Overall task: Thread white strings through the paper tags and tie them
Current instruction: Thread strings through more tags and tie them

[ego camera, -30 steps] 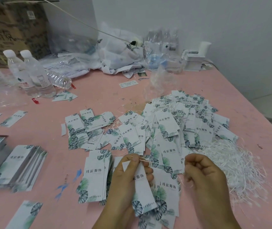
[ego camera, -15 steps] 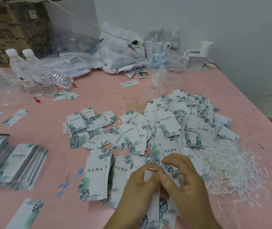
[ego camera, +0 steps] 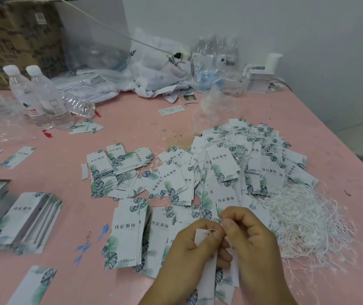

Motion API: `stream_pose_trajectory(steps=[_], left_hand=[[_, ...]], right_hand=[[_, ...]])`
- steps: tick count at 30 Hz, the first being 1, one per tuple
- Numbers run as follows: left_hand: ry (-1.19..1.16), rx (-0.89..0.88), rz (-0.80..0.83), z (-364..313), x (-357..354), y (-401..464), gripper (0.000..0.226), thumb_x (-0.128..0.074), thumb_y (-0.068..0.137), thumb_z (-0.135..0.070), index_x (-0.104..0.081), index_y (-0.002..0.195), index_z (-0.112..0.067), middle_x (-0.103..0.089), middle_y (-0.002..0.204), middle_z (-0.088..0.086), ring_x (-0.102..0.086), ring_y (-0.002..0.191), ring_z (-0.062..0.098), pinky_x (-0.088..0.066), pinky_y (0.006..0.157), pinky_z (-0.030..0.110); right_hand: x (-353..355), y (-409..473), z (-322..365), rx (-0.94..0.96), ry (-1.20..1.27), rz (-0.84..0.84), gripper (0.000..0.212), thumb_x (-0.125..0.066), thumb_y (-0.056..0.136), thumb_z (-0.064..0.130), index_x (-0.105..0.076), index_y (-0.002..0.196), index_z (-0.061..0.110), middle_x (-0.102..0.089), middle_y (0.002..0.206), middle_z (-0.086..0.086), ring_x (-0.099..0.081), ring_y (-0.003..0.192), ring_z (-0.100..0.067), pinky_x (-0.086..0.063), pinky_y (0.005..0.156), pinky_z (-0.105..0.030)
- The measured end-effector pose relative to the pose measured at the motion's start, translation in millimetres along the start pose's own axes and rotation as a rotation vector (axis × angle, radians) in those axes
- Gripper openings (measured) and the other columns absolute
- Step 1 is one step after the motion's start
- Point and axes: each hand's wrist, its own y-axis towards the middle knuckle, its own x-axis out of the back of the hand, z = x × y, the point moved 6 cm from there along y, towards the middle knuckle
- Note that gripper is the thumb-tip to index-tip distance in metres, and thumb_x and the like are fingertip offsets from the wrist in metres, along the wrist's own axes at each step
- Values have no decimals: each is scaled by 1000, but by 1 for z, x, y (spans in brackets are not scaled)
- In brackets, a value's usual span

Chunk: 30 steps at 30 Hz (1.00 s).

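The left hand (ego camera: 189, 247) gripped one paper tag (ego camera: 206, 271). The right hand (ego camera: 251, 238) pinched one white string (ego camera: 212, 230) at its hole. Two capped bottles (ego camera: 37, 93) stood on the desk (ego camera: 132, 124).

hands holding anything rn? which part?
Left hand pinches a paper tag near its top end, by the hole. Right hand pinches the white string at that hole.

Two capped water bottles (ego camera: 41, 95) stand on the pink table (ego camera: 132, 119), cardboard boxes (ego camera: 19, 34) behind them.
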Motion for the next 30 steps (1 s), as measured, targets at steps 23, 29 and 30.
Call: stream_pose_trajectory(steps=[23,29,30], left_hand=[[20,-87,-142,1,13,3,10,-63,84,-25,-71,80,-20,-69,68,9,-61,60,20,-53,60,31],[21,-42,-155,2,15,2,9,-64,82,-28,-70,80,-22,-69,70,12,-63,60,23,-56,61,35],[3,-26,-156,2,15,2,9,-65,81,-29,-70,80,-22,-70,71,14,-64,60,24,-56,61,34]], right_hand=[[-10,3,2,-105,70,312,30,-53,78,9,-69,95,29,-58,66,4,-46,43,-1,-38,44,-11],[-9,2,6,-9,-16,260,25,-68,75,14,-71,94,31,-47,64,13,-43,48,-1,-46,51,-12],[-8,3,4,-1,-21,239,25,-70,74,15,-72,93,31,-46,62,14,-42,48,0,-46,51,-12]])
